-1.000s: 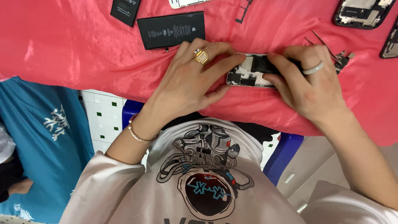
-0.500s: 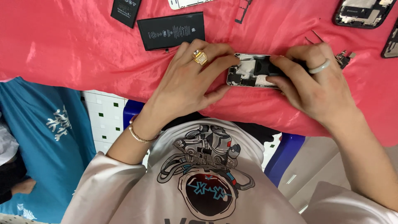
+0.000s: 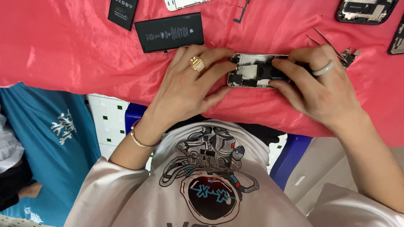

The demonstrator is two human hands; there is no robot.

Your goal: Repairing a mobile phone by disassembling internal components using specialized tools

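The opened phone (image 3: 256, 70) is gripped by both the left hand (image 3: 189, 86) and right hand (image 3: 320, 86); its battery (image 3: 169, 32) is already out, reassembly undone.

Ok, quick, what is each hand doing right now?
Left hand: fingers curled on the left end of the opened phone, steadying it.
Right hand: fingers pressed down on the phone's right part.

black battery (image 3: 169, 32), tweezers (image 3: 326, 38), red cloth (image 3: 63, 46)
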